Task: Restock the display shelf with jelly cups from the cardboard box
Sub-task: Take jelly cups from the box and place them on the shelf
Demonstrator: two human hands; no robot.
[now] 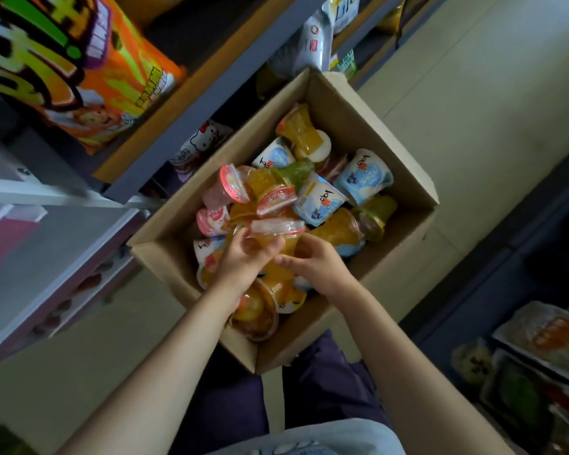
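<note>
An open cardboard box [372, 126] is seen on the pale floor [473, 93], just beside the lower tier of a display shelf [191, 116], and it is filled with a loose heap of jelly cups. Among them, blue-and-white cups [363, 178] are lying on their sides toward the far right of the box, a green cup [294, 170] is tipped near the middle, pink-lidded cups [230, 185] are piled at the left, and orange fruit cups [255, 311] are gathered at the near corner. One clear orange jelly cup [276, 233] with a red-rimmed lid is held above the heap, inside the box, between both hands. The left hand [247, 257] is curled round the cup's left side, with its fingers bent against the wall below the lid. The right hand [312, 259] is closed loosely against the cup's right side, its thumb and fingers wrapped toward it, though how firmly it is gripped cannot be told. On the shelf's upper tier a large orange snack bag [79, 70] is lying, and below it a pink-and-white packet [199, 142] is visible just beside the box's far wall. At the lower right, trays of packaged goods [539, 336] are blurred.
</note>
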